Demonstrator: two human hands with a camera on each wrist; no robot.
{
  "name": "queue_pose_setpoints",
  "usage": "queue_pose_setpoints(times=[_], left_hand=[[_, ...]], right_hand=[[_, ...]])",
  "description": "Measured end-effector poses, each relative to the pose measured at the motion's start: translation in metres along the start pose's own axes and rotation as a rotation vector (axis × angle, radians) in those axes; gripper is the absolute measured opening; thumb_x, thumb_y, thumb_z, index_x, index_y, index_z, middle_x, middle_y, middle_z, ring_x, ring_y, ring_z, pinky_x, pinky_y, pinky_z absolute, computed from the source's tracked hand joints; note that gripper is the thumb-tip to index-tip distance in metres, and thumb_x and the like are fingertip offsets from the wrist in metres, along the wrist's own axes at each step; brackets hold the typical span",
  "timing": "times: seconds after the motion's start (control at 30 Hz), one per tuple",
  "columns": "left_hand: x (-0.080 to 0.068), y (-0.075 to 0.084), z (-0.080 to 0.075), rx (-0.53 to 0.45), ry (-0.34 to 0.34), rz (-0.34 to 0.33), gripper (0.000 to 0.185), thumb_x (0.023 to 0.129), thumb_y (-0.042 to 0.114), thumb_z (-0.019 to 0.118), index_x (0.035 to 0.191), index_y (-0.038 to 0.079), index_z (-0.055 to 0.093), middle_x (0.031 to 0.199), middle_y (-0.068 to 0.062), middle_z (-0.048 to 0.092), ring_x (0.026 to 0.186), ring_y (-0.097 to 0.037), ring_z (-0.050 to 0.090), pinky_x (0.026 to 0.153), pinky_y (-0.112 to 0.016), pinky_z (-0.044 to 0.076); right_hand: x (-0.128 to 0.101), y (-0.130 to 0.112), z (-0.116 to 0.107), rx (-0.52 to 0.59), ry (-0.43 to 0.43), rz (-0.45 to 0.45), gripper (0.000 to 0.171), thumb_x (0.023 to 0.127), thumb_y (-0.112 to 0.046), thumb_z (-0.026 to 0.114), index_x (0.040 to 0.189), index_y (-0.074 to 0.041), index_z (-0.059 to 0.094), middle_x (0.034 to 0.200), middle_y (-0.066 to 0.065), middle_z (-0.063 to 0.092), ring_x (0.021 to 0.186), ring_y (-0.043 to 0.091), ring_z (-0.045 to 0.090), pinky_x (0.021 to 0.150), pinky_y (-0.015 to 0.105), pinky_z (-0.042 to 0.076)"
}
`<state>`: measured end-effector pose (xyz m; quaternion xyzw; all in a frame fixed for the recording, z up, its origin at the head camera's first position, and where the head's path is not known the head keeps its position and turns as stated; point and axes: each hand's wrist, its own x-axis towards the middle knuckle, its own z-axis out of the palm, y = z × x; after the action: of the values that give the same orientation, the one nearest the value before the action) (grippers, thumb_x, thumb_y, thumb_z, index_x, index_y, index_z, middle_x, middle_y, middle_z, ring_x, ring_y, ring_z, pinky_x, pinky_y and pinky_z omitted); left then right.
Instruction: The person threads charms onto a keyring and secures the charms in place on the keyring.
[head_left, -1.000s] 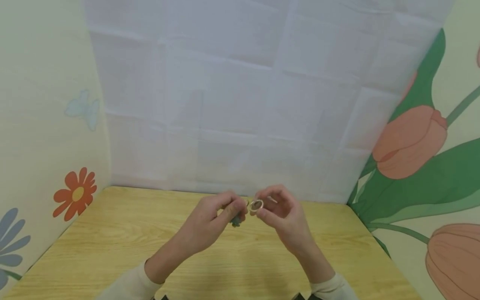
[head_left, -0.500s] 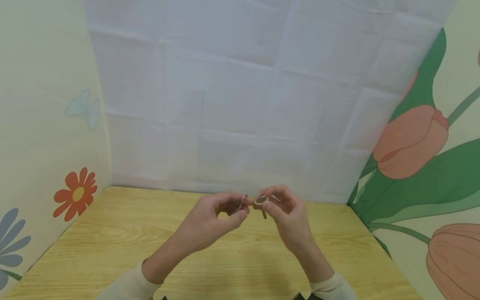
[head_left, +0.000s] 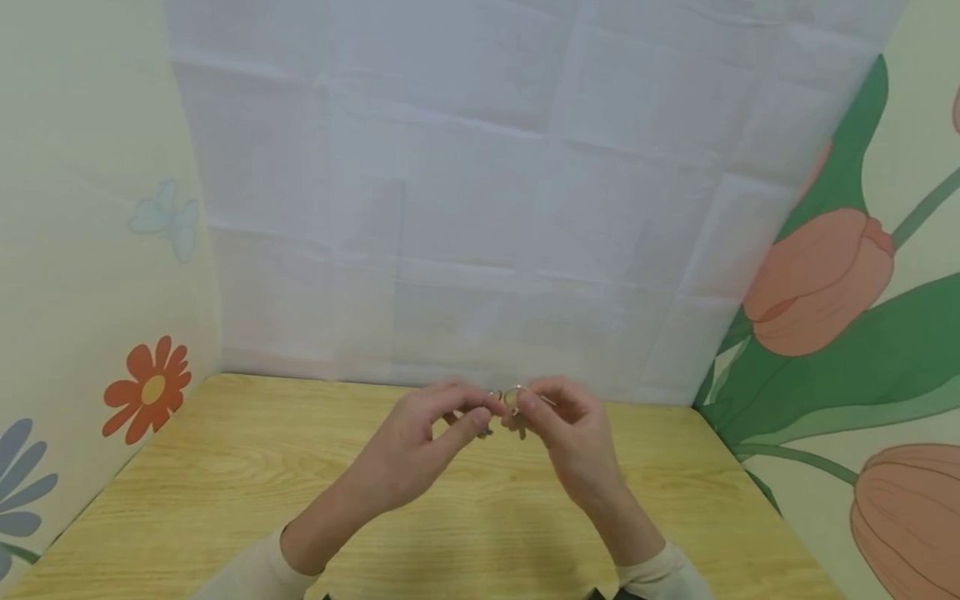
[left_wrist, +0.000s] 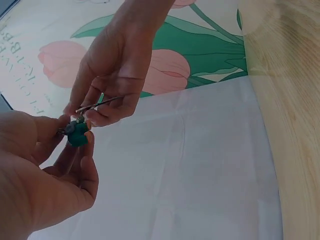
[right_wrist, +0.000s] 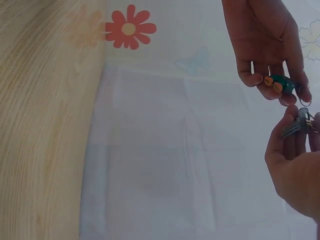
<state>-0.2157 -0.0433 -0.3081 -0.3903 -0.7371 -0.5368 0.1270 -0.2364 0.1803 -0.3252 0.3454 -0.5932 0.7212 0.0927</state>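
My left hand [head_left: 420, 446] pinches a small green keychain figurine [left_wrist: 77, 135] between thumb and fingers. Orange feet show on the figurine [right_wrist: 281, 84] in the right wrist view, with a thin metal loop at its end. Close beside it, my right hand [head_left: 577, 437] grips a metal key ring [head_left: 513, 395] between thumb and forefinger. A grey metal key [right_wrist: 294, 128] hangs from that ring below the fingertips. The fingertips of both hands nearly meet above the table. Whether the figurine's loop passes through the ring cannot be made out.
A wood-grain table [head_left: 247, 483] lies beneath both hands. Behind it hangs a creased white sheet [head_left: 465, 208]. Flower-printed panels stand at the left [head_left: 90, 250] and right [head_left: 907, 400] sides.
The left fingers have shifted on the figurine, which was clearer below the thumb earlier. In the right hand, the ring has turned more upright and the key has swung below it.
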Motion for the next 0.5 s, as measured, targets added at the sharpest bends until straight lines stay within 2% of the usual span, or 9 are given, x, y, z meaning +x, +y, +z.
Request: queue_pose_setpoints(times=[0.17, 0.3, 0.4, 0.5], left_hand=[[-0.0012, 0.0025, 0.0007, 0.038, 0.017, -0.015, 0.020, 0.109, 0.028, 0.053, 0.114, 0.023, 0.072, 0.110, 0.010, 0.066, 0.091, -0.011, 0.065, 0.079, -0.036, 0.054], [-0.0025, 0.0051, 0.0010, 0.020, 0.022, -0.029, 0.020, 0.109, 0.027, 0.053, 0.114, 0.021, 0.072, 0.108, 0.009, 0.068, 0.086, -0.013, 0.065, 0.074, -0.035, 0.056], [-0.0029, 0.0071, 0.0010, 0.027, 0.040, -0.040, 0.020, 0.108, 0.028, 0.055, 0.115, 0.020, 0.072, 0.104, 0.011, 0.070, 0.084, -0.012, 0.066, 0.070, -0.035, 0.055], [-0.0026, 0.0093, 0.0007, 0.038, 0.056, -0.062, 0.020, 0.108, 0.029, 0.055, 0.117, 0.022, 0.072, 0.101, 0.014, 0.071, 0.082, -0.012, 0.067, 0.067, -0.034, 0.054]], right_hand=[[0.0000, -0.0006, -0.0008, -0.097, 0.030, 0.010, 0.012, 0.103, -0.003, 0.060, 0.101, 0.009, 0.063, 0.100, 0.020, 0.068, 0.092, 0.028, 0.069, 0.087, 0.047, 0.055], [0.0002, -0.0018, -0.0017, -0.092, 0.027, 0.020, 0.009, 0.105, -0.004, 0.058, 0.101, 0.001, 0.065, 0.104, 0.018, 0.069, 0.097, 0.029, 0.067, 0.088, 0.046, 0.055], [-0.0003, -0.0027, -0.0017, -0.080, 0.028, 0.033, 0.010, 0.106, -0.006, 0.056, 0.103, -0.003, 0.064, 0.102, 0.016, 0.069, 0.089, 0.027, 0.068, 0.077, 0.036, 0.056], [-0.0016, -0.0036, -0.0017, -0.082, 0.030, 0.038, 0.009, 0.106, -0.006, 0.056, 0.104, -0.001, 0.063, 0.097, 0.015, 0.067, 0.073, 0.022, 0.065, 0.064, 0.028, 0.050]])
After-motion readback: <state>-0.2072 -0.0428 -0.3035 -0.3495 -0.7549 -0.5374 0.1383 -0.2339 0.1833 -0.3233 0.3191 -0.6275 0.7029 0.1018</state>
